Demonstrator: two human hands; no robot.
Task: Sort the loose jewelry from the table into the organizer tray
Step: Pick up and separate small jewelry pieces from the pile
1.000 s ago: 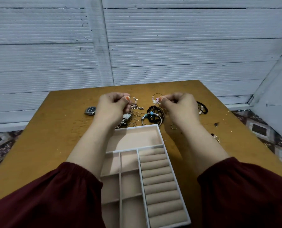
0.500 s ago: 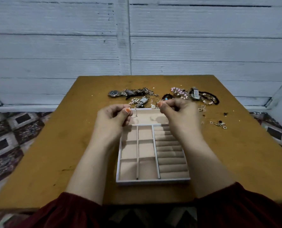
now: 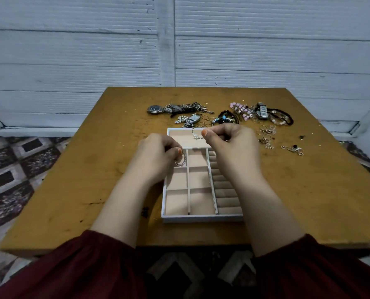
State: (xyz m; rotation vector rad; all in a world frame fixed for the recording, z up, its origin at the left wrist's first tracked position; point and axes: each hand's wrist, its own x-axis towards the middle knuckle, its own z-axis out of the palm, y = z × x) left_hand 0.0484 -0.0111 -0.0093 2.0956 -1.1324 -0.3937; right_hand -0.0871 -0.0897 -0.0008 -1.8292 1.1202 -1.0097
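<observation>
Left hand point(image 3: 158, 157): I pinch a small ring point(image 3: 181, 160) between thumb and finger, over the top-left small cell of the tray point(image 3: 201, 217).
Right hand point(image 3: 229, 143): I pinch one end of a thin pearl chain point(image 3: 196, 135); it dangles into the wide cell at the tray's far end.
Handling: both pieces look light and slick; I judge a fingertip pinch enough. The ring is stiff, so I take it by the band. The chain is limp and may tangle or snag, so I'd lower it rather than drop it.
Pile point(image 3: 222, 114): watches, bead bracelets and rings lie heaped just beyond the tray; a few small bits sit apart to the right.
Tray: pale padded cells at left and centre, ring rolls at right; the cells I can see look empty.
Table point(image 3: 93, 169): bare scuffed brown top, hard, so small rings could roll.
Room: white ribbed wall behind, patterned floor below.
</observation>
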